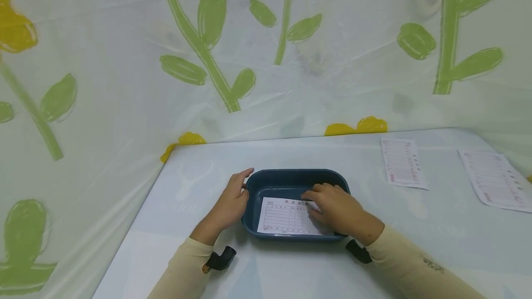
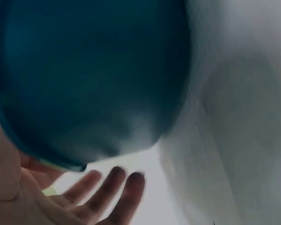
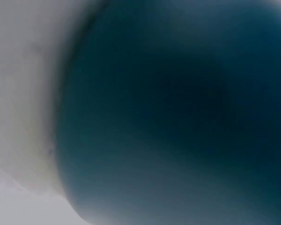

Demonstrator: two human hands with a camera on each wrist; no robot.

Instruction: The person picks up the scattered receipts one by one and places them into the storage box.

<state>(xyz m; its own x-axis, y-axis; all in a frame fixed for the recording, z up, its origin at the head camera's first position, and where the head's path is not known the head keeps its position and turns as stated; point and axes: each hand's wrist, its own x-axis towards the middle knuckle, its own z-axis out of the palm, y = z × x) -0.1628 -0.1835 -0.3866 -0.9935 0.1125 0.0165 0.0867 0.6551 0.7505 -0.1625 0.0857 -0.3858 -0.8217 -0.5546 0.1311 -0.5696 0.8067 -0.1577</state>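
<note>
A dark teal basin with rounded corners stands on the table in the head view. Inside it lies a white printed form with a ruled grid, its right part covered by my right hand. That hand reaches over the basin's right side, fingers extended and spread over the paper. My left hand is at the basin's left rim, thumb and fingers apart. In the left wrist view the left fingers stretch out below the basin's outer wall. The right wrist view shows only the blurred basin wall.
Two more printed sheets lie at the table's right, a narrower one and another close to the right edge. A flower-patterned curtain hangs behind the table. Black wrist devices sit under both wrists.
</note>
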